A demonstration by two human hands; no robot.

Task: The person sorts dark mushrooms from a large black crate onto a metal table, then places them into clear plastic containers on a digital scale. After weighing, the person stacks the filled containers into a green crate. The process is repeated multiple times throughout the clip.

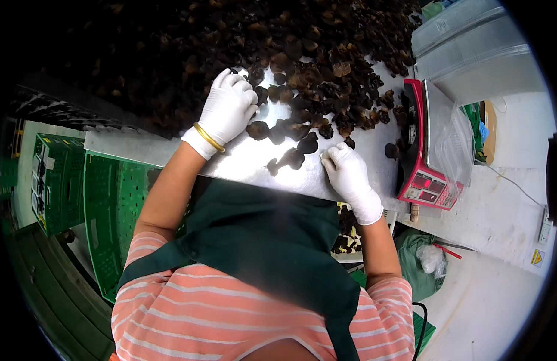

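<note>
A deep heap of dark brown wood ear mushrooms [305, 72] covers the far part of a shiny metal table [242, 158]. My left hand [231, 106], in a white glove with a gold bangle at the wrist, reaches to the heap's near edge. Its fingers are curled against the mushrooms, and their tips are partly hidden. Closer to the table's front edge is my gloved right hand [348, 176], fingers bent together just below a small mushroom [349, 142]. Whether it pinches something is too small to tell. Several loose mushrooms [308, 143] lie between the two hands.
A red digital scale [418, 149] with plastic on its pan stands at the right, below stacked clear plastic containers [477, 49]. A black crate [88, 106] borders the heap at left. Green crates [102, 216] stand lower left; a green bag [416, 261] sits lower right.
</note>
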